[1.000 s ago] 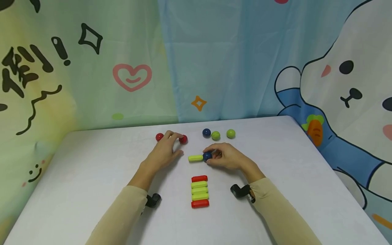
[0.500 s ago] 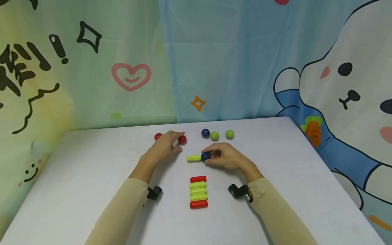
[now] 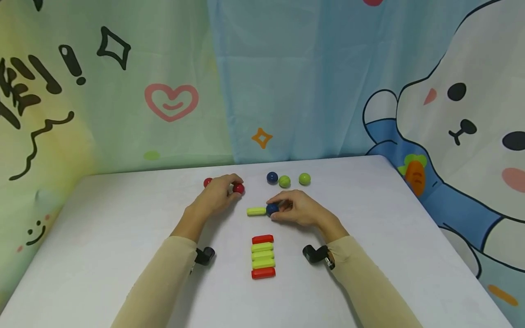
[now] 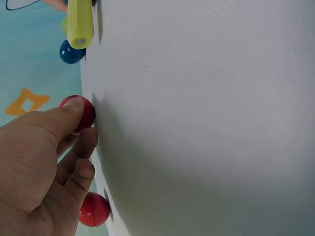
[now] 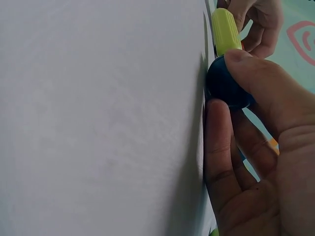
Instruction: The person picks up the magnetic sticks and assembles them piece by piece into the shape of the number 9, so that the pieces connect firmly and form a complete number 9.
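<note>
- Head view: above the middle of the white desk (image 3: pixel 102 228), nearer its far edge than the row of rods is, my right hand (image 3: pixel 299 208) is pinching a blue ball (image 3: pixel 272 209), and a yellow-green rod (image 3: pixel 256 211) is meeting that ball end-on, pointing towards the desk's left edge.
- My left hand (image 3: pixel 217 193) is holding a red ball (image 3: pixel 239 188) closer to the far edge, with a second red ball (image 3: pixel 207 182) sitting just beyond my knuckles.
- Near the far edge, a second blue ball (image 3: pixel 272 177), a green ball (image 3: pixel 284 181) and another green ball (image 3: pixel 304 178) are resting; a row of rods (image 3: pixel 262 255), red at both ends and yellow-green between, is lying between my forearms.
- Left wrist view: my thumb and fingers are clamping the red ball, and the rod's free end is showing a grey spot, well apart from it.
- Right wrist view: my thumb and forefinger are clamping the blue ball against the rod; I cannot tell whether the rod is touching the desk.
- I judge I am joining balls to the rod: one end is looking done, and the next move is calling for a steady right hand and the red ball lined up with that grey spot.
</note>
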Action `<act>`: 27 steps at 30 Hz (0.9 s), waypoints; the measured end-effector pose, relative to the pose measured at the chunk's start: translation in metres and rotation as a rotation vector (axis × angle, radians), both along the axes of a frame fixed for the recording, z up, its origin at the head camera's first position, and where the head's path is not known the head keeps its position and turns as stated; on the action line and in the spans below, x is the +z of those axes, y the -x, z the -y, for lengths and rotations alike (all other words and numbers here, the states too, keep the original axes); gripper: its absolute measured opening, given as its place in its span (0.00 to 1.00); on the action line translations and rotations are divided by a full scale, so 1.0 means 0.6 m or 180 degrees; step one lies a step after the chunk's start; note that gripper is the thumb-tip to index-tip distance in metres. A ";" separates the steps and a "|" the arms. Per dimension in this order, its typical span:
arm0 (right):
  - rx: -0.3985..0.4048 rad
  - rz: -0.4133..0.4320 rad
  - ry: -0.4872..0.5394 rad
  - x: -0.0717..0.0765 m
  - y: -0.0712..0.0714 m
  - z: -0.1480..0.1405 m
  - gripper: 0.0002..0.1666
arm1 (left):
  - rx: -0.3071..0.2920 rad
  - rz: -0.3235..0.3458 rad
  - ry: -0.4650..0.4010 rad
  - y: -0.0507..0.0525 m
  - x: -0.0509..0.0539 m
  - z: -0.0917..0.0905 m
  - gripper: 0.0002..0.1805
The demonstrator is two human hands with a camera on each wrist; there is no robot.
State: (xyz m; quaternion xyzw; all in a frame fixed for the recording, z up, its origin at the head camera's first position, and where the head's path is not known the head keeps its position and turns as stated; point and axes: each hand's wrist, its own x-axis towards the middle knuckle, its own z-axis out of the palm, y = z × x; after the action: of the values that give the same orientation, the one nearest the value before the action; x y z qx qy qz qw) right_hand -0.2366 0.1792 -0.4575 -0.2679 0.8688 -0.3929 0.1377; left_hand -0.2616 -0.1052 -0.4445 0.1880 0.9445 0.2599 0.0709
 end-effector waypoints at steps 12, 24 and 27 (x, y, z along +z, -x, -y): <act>-0.0076 0.0086 -0.0011 0.001 0.001 -0.003 0.21 | -0.0080 0.0128 -0.0052 -0.027 0.016 0.019 0.22; -0.0096 0.0066 -0.0085 0.003 0.003 0.002 0.21 | -0.0486 0.0155 -0.0026 -0.056 0.034 0.023 0.21; -0.0096 0.0079 -0.0073 0.002 0.003 0.001 0.21 | -0.0537 0.0168 -0.0024 -0.059 0.034 0.021 0.20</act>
State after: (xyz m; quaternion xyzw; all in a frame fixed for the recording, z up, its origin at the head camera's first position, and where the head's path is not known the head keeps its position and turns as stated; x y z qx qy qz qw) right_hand -0.2383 0.1786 -0.4561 -0.2483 0.8754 -0.3883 0.1456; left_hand -0.2262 -0.1181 -0.4243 0.2603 0.9221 0.2615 0.1166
